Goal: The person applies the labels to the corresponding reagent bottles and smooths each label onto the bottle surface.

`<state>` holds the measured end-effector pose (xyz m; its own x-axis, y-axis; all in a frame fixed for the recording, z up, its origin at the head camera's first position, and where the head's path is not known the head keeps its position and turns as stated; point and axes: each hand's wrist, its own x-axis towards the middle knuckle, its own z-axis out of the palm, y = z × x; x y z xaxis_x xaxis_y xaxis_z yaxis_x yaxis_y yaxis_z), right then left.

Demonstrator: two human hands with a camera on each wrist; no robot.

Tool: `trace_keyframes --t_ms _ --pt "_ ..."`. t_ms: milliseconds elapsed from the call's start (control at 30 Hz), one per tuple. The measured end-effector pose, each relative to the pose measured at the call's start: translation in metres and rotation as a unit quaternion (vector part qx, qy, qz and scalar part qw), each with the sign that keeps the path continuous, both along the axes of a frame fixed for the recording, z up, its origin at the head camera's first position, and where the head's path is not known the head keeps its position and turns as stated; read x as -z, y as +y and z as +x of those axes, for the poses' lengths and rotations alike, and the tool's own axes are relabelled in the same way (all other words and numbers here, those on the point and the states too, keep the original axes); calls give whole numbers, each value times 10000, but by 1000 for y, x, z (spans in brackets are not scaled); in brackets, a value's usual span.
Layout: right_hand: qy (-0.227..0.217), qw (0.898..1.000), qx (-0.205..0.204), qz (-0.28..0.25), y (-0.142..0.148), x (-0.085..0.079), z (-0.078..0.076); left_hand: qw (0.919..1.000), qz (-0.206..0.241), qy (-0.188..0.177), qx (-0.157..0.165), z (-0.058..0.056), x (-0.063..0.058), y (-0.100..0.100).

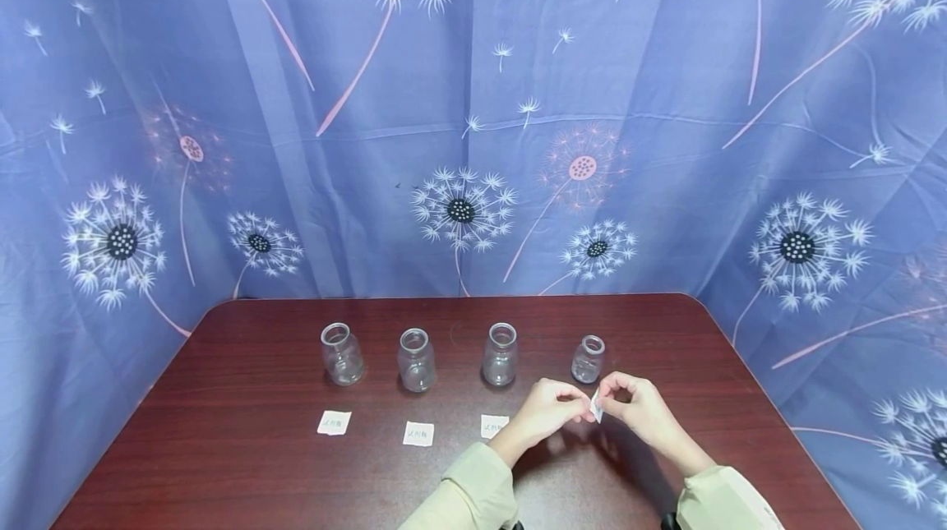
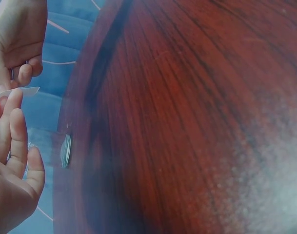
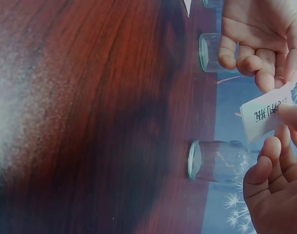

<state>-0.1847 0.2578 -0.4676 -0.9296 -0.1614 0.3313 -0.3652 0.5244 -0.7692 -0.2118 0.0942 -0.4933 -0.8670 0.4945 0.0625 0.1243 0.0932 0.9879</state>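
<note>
Label [image 1: 596, 407]: on the near side of the small jar [image 1: 588, 364], between both hands' fingertips. Left hand [image 1: 543, 412]: thumb and finger pinch one edge. Right hand [image 1: 642, 411]: thumb and forefinger pinch the opposite part. Left of the small jar: three larger jars [image 1: 501, 359]; nearer the person, three flat labels [image 1: 419, 434].

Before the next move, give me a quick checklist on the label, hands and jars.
1. White paper label with dark print gripped: ok, pinched by the left hand and right hand.
2. Label's backing peeled: cannot tell.
3. Small clear glass jar upright: ok, just beyond the hands.
4. Label on that jar: not ok, it's between the fingers.
5. Three larger clear glass jars upright: ok.
6. Three white paper labels on the table fully visible: not ok, the rightmost is partly covered.
</note>
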Motion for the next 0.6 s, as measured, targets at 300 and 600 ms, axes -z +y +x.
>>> trace_keyframes --t_ms 300,600 --pt "-74 10000 54 27 -3 -6 4 9999 -97 47 -18 1 -1 -1" --pt "-88 10000 31 2 0 2 0 9994 -203 271 -42 1 -2 0"
